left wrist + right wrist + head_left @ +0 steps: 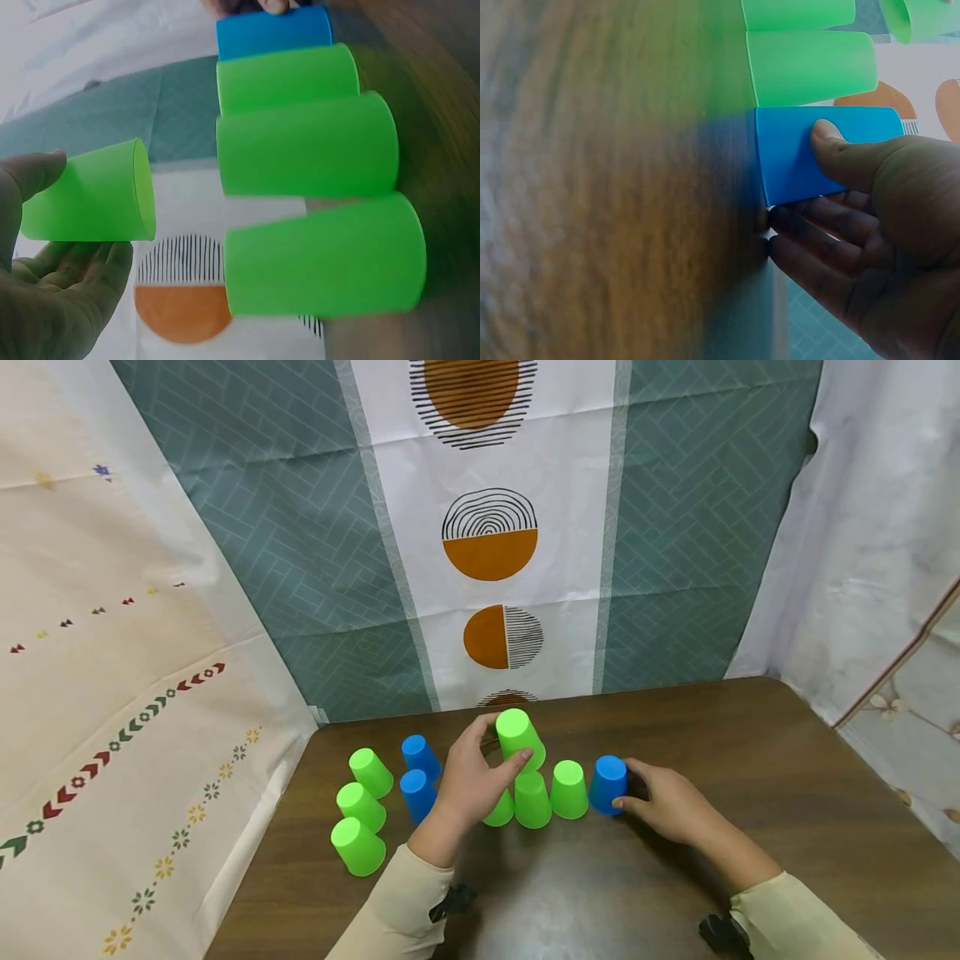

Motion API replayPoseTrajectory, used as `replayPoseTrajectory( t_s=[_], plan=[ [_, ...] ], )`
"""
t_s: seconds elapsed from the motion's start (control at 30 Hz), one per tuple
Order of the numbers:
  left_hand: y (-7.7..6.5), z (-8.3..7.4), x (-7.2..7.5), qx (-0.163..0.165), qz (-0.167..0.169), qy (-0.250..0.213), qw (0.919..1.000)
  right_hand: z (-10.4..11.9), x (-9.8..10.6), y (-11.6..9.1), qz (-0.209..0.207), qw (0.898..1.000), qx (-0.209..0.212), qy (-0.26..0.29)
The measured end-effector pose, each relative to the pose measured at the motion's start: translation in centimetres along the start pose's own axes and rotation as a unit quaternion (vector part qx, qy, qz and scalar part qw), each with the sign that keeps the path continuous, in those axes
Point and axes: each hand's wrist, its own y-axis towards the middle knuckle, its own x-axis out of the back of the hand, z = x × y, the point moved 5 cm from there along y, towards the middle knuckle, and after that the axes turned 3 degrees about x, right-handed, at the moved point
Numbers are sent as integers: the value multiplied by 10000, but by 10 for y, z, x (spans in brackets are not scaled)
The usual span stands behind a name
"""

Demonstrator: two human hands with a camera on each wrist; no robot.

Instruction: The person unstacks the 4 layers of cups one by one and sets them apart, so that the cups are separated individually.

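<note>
My left hand (467, 783) holds an upside-down green plastic cup (521, 740) between thumb and fingers, raised above a row of upturned cups. In the left wrist view this green cup (94, 196) hangs apart from the row, its rim facing the row cups. The row has three green cups, among them a middle one (532, 802) and a right one (569, 790), with a blue cup (607, 785) at its right end. Around that blue cup my right hand (670, 804) has its thumb on the near side and its fingers behind, as the right wrist view shows.
At the left of the brown wooden table (570, 893) stand three more upturned green cups (357, 847) in a column. Beside them are two blue cups (417, 795), the nearer one partly behind my left hand. A patterned cloth (667, 568) hangs behind the table's far edge.
</note>
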Motion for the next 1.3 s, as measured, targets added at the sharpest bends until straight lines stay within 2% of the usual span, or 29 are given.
replayPoseTrajectory(
  t_s=[0.23, 0.63, 0.9, 1.3],
  plan=[
    [-7, 15, 29, 102, -400, 151, 9990, -1, -1, 0, -36, 10000, 40, -35],
    [-17, 30, 69, 314, -649, 195, 9972, 0, 0, -1, -24, 10000, 39, 3],
    [-26, 35, 88, 297, -748, 41, 9967, 1, -1, -1, -39, 10000, 43, 10],
    [-44, 49, 109, 527, -828, 192, 9950, 1, 0, -2, -68, 10000, 45, -23]
  ],
)
